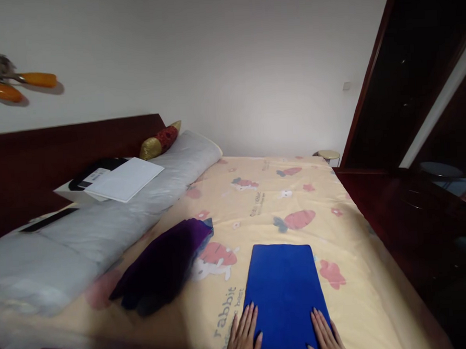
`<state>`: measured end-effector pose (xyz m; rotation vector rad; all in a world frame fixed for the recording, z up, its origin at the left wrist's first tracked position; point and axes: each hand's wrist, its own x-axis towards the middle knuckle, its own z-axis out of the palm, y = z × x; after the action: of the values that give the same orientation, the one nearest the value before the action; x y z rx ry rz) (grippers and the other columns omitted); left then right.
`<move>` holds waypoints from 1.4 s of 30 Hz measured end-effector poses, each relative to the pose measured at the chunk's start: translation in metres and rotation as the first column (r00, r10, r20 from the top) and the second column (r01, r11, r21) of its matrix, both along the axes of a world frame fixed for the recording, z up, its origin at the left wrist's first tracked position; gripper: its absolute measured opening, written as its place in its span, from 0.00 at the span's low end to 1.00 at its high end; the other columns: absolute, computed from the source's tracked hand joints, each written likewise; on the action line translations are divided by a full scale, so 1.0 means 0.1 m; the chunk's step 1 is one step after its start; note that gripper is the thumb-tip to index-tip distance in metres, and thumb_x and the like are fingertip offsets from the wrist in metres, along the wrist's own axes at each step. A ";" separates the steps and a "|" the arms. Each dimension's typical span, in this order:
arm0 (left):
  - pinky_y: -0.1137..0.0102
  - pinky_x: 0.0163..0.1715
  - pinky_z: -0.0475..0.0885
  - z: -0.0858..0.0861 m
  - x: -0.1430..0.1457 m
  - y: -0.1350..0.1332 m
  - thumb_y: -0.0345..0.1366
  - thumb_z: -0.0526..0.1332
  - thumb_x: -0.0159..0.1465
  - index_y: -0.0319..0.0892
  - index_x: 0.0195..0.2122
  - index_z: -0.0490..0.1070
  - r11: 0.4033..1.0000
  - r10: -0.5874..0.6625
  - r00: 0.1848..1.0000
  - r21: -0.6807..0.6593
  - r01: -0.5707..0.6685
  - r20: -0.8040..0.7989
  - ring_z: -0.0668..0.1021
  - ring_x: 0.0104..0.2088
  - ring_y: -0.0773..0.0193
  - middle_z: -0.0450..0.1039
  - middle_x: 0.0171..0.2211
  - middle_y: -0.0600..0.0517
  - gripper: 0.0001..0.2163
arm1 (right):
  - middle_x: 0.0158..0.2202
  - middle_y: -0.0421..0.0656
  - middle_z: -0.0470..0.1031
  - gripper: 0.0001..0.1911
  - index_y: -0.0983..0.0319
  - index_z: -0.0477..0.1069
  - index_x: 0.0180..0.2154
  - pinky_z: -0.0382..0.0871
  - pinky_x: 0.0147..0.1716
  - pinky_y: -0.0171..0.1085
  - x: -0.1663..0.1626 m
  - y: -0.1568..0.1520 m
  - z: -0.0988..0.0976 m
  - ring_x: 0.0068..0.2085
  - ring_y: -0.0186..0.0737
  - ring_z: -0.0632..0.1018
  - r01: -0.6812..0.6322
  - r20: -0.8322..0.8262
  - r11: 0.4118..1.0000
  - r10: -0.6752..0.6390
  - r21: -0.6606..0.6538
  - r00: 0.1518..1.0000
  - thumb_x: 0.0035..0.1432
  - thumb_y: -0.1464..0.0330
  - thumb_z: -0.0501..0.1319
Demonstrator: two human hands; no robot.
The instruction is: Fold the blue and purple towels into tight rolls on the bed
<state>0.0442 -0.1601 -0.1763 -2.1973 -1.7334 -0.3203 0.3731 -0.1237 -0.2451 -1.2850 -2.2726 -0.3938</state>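
Observation:
A folded bright blue cloth (284, 289) lies flat on the yellow printed bedsheet (266, 204) near the bed's front edge. My left hand (243, 338) rests on the cloth's near left edge with fingers stretched out flat. My right hand (325, 336) lies on its near right part, fingers also flat and slightly apart. Neither hand holds anything. A crumpled dark purple cloth (163, 264) lies on the sheet to the left, apart from both hands.
A grey duvet roll (103, 223) runs along the left, with white paper (124, 179) and a dark box on it. A gold-and-red cushion (160, 140) leans on the dark headboard. A dark wooden wardrobe (408, 82) and a small stool (329, 155) stand at the right.

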 end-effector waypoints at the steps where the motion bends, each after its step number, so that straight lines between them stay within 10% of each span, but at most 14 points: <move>1: 0.64 0.62 0.57 -0.01 -0.01 0.00 0.40 0.49 0.66 0.50 0.68 0.38 1.000 0.019 1.000 0.001 -0.019 0.006 0.63 0.63 0.63 0.57 0.65 0.56 0.30 | 0.59 0.44 0.67 0.41 0.58 0.39 0.68 0.63 0.52 0.44 0.11 -0.01 0.01 0.54 0.48 0.73 -0.025 0.026 0.999 0.024 0.023 0.999 0.61 0.49 0.52; 8: 0.58 0.65 0.50 0.14 0.11 -0.04 0.38 0.50 0.66 0.48 0.68 0.42 0.993 0.046 0.998 0.111 -0.050 0.035 0.65 0.62 0.59 0.59 0.64 0.51 0.29 | 0.62 0.45 0.62 0.35 0.57 0.48 0.67 0.62 0.53 0.44 0.36 -0.12 0.21 0.58 0.49 0.70 -0.097 0.065 0.992 0.103 -0.086 0.993 0.62 0.52 0.50; 13: 0.70 0.59 0.61 0.06 0.43 -0.19 0.36 0.52 0.64 0.49 0.65 0.56 0.971 -0.226 0.974 0.074 0.226 -0.007 0.70 0.58 0.64 0.68 0.59 0.55 0.26 | 0.60 0.44 0.66 0.26 0.54 0.63 0.60 0.60 0.52 0.42 0.14 -0.22 0.37 0.55 0.49 0.71 -0.230 0.111 0.938 0.265 -0.258 0.958 0.60 0.59 0.52; 18: 0.62 0.59 0.63 -0.05 0.52 -0.21 0.36 0.56 0.55 0.49 0.63 0.58 0.918 -0.224 0.973 -0.322 0.230 0.057 0.69 0.59 0.55 0.64 0.61 0.50 0.32 | 0.48 0.42 0.76 0.24 0.54 0.68 0.55 0.57 0.49 0.39 0.25 -0.19 0.48 0.47 0.47 0.72 -0.301 0.102 0.910 0.341 -0.286 0.934 0.56 0.61 0.56; 23: 0.55 0.62 0.59 0.04 0.25 -0.14 0.32 0.55 0.51 0.45 0.64 0.56 0.792 -0.173 0.982 -0.583 0.182 0.072 0.61 0.64 0.52 0.57 0.65 0.47 0.36 | 0.39 0.40 0.76 0.15 0.55 0.71 0.46 0.54 0.50 0.41 0.27 -0.18 0.69 0.40 0.43 0.73 -0.247 0.104 0.928 0.285 -0.278 0.953 0.57 0.67 0.56; 34: 0.66 0.54 0.64 0.45 -0.02 -0.22 0.23 0.53 0.49 0.50 0.39 0.72 0.904 0.100 0.973 -0.427 -0.002 0.208 0.72 0.51 0.61 0.75 0.45 0.55 0.20 | 0.39 0.42 0.74 0.10 0.57 0.72 0.33 0.57 0.48 0.41 0.32 -0.14 1.26 0.48 0.44 0.71 -0.196 -0.121 0.774 0.154 -0.602 0.981 0.54 0.71 0.52; 42: 0.67 0.40 0.67 0.62 -0.11 -0.21 0.20 0.53 0.47 0.45 0.29 0.70 0.922 0.178 0.848 -0.386 0.034 0.499 0.72 0.37 0.62 0.70 0.30 0.53 0.14 | 0.39 0.43 0.75 0.11 0.57 0.73 0.31 0.61 0.49 0.44 0.43 -0.01 0.99 0.46 0.47 0.73 -0.117 -0.317 0.681 -0.177 -0.723 0.932 0.54 0.61 0.53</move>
<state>0.0334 -0.1810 -0.1147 -2.4613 -2.3374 -0.6722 0.4161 -0.1251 -0.1463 -1.5860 -2.1217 0.8047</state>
